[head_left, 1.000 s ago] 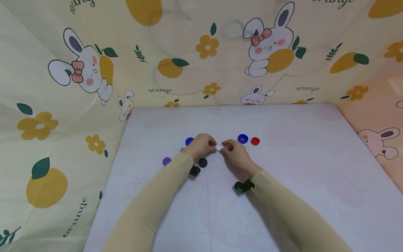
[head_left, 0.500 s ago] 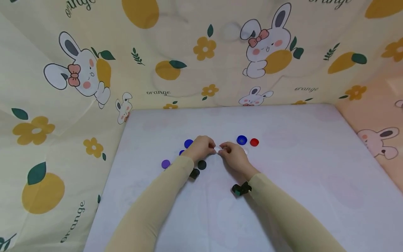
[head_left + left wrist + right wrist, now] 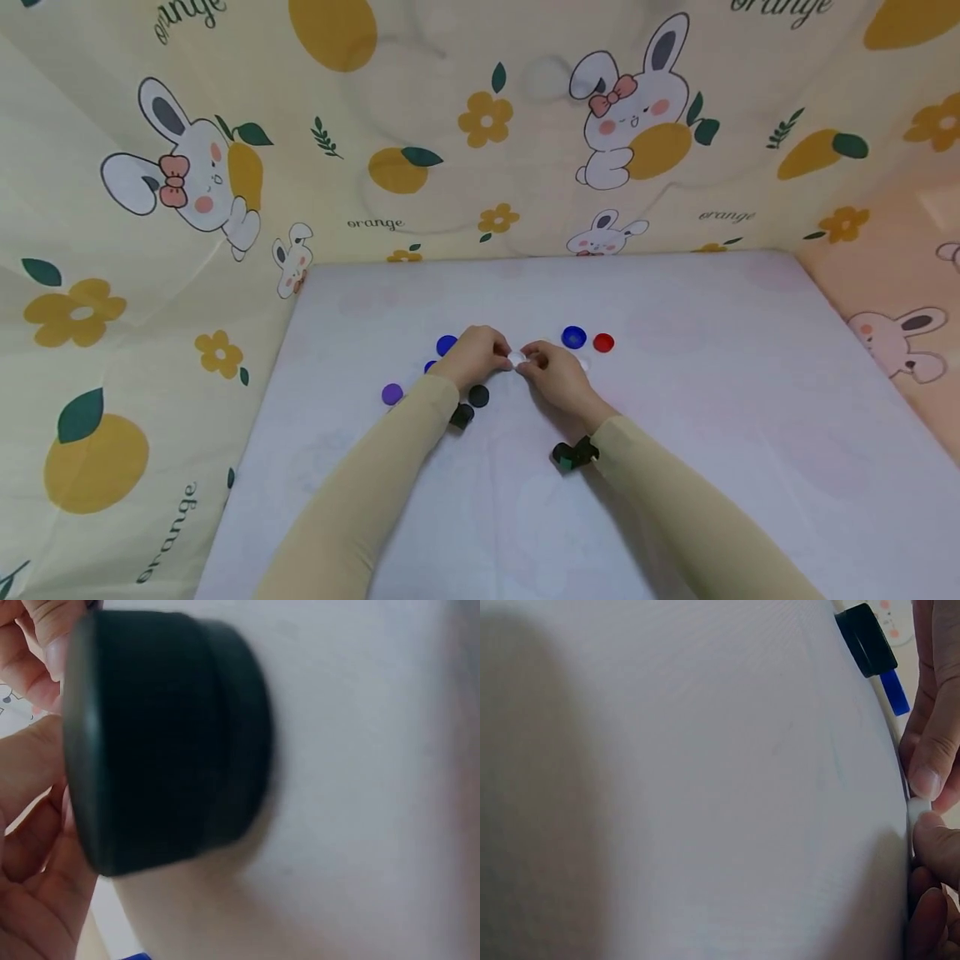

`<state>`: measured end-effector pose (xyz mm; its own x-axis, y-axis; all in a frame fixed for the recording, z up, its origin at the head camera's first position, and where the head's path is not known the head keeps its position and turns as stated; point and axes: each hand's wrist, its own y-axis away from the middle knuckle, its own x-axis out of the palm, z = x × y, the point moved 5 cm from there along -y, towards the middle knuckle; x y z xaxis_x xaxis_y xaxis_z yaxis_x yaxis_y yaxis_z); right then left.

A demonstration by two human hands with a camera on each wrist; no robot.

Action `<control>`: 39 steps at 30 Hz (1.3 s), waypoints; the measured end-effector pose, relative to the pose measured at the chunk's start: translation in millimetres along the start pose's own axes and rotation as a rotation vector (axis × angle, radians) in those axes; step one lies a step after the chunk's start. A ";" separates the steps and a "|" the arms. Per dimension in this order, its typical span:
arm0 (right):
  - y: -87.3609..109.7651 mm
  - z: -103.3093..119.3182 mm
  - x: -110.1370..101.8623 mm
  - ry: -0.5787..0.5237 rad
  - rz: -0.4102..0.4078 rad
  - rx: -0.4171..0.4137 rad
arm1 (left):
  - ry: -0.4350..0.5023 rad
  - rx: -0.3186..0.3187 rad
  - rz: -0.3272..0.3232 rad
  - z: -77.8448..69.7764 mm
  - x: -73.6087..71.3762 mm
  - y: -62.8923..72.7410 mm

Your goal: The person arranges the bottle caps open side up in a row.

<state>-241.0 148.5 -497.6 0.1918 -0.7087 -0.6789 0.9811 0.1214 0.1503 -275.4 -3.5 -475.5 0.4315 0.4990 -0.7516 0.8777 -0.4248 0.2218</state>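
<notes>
At the middle of the table, a small white bottle cap (image 3: 516, 358) is pinched between both hands' fingertips. My left hand (image 3: 480, 353) holds its left edge with thumb and fingers. The right hand (image 3: 557, 372) grips the opposite side, low over the white cloth. In the right wrist view the white cap (image 3: 919, 810) shows only as a pale sliver between thumb and fingertips. A black bottle cap (image 3: 478, 396) lies just below my left hand; in the left wrist view this black cap (image 3: 165, 742) looms large and covers part of the fingers.
Left of the hands lie a blue cap (image 3: 446, 344), a second blue one partly hidden by the wrist, and a purple cap (image 3: 392, 394). Behind the right hand are a blue cap (image 3: 573, 337), a red cap (image 3: 603, 342) and a partly covered white cap (image 3: 584, 363).
Both hands keep hold of the white cap, and their fingertips have drawn slightly closer together. The whole head view has shifted a little.
</notes>
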 end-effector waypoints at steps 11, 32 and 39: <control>6.2 1.1 -3.4 -0.003 -0.015 0.003 | -0.025 0.033 -0.004 -1.0 3.8 0.0; 3.0 11.8 -4.9 -0.091 0.056 -0.037 | 0.128 -0.023 -0.017 12.7 -7.7 12.5; 0.9 17.8 -3.0 -0.120 0.061 -0.069 | 0.162 -0.024 -0.101 12.2 -13.4 25.1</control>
<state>-241.1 138.3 -482.6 0.2512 -0.7761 -0.5784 0.9678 0.2119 0.1360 -261.8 -30.1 -467.5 0.3674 0.6538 -0.6615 0.9220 -0.3497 0.1665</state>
